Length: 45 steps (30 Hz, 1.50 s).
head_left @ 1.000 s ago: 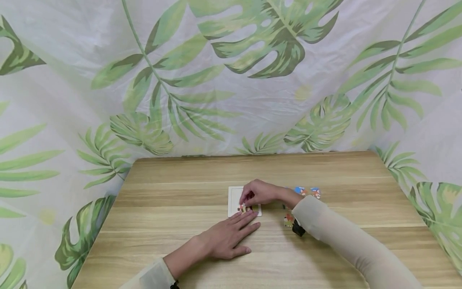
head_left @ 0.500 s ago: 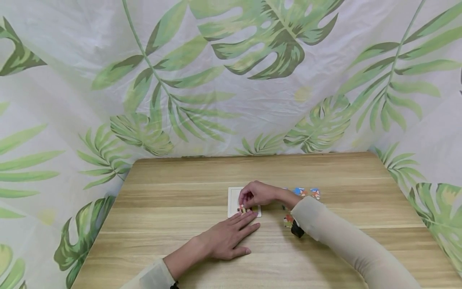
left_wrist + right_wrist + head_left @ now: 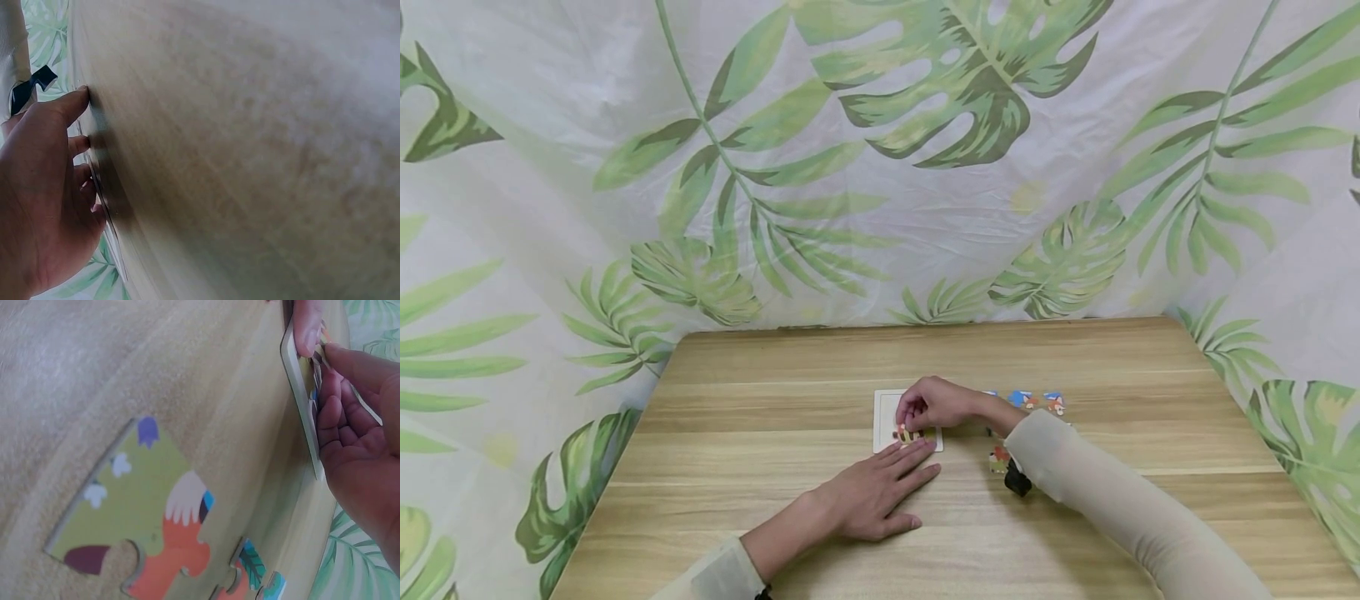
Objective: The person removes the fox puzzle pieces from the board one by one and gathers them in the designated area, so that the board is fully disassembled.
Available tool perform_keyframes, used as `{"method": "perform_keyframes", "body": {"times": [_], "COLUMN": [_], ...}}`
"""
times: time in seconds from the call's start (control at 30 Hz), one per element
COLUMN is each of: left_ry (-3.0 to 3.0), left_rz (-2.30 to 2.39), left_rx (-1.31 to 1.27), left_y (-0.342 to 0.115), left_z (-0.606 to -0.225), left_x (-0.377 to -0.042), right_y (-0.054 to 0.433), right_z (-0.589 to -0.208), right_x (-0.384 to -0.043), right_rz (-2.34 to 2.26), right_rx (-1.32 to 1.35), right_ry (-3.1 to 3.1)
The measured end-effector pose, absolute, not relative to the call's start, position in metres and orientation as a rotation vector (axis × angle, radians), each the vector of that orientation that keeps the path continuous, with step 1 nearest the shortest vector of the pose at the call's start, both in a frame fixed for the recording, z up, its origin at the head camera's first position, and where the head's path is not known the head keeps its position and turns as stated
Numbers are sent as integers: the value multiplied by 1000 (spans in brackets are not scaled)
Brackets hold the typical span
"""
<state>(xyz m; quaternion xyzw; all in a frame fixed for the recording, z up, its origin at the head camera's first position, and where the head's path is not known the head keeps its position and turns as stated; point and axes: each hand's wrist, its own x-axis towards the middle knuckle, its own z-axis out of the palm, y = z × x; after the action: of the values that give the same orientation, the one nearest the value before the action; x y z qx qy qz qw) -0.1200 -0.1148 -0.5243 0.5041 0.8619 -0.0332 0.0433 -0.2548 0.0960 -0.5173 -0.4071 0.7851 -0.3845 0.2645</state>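
Observation:
A white square puzzle tray (image 3: 886, 412) lies on the wooden table, with colourful puzzle pieces (image 3: 908, 435) in its near right part. Over the tray, my right hand (image 3: 938, 402) pinches the edge of a puzzle piece between thumb and index finger; its other fingers curl below, as the right wrist view shows. My left hand (image 3: 874, 493) lies flat, fingers spread, its fingertips resting on the pieces at the tray's near edge. In the left wrist view the left hand (image 3: 44, 206) is low against the tabletop. The hands hide much of the pieces.
Loose puzzle pieces with fox pictures (image 3: 1055, 403) lie right of the tray, partly under the right forearm. One large green and orange piece (image 3: 144, 506) is close to the right wrist camera. A leaf-patterned cloth (image 3: 820, 208) hangs behind the table (image 3: 760, 467).
Both hands keep nearly the same place, the right hand still pinching at the piece in the tray. The head view has shifted slightly.

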Motion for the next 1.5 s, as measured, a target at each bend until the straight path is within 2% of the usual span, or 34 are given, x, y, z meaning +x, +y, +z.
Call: {"method": "perform_keyframes", "body": {"times": [0.87, 1.5], "left_ry": [2633, 2623], "left_rz": [-69, -10], "left_rx": [1543, 1537], "left_y": [-115, -116], "left_z": [-525, -528], "left_x": [-119, -120], "right_y": [109, 140], "right_z": [-509, -503], "right_x": [-256, -246], "right_rz": [-1190, -1190], "right_rx": [-1001, -1017], "right_ry": [2096, 2105]}}
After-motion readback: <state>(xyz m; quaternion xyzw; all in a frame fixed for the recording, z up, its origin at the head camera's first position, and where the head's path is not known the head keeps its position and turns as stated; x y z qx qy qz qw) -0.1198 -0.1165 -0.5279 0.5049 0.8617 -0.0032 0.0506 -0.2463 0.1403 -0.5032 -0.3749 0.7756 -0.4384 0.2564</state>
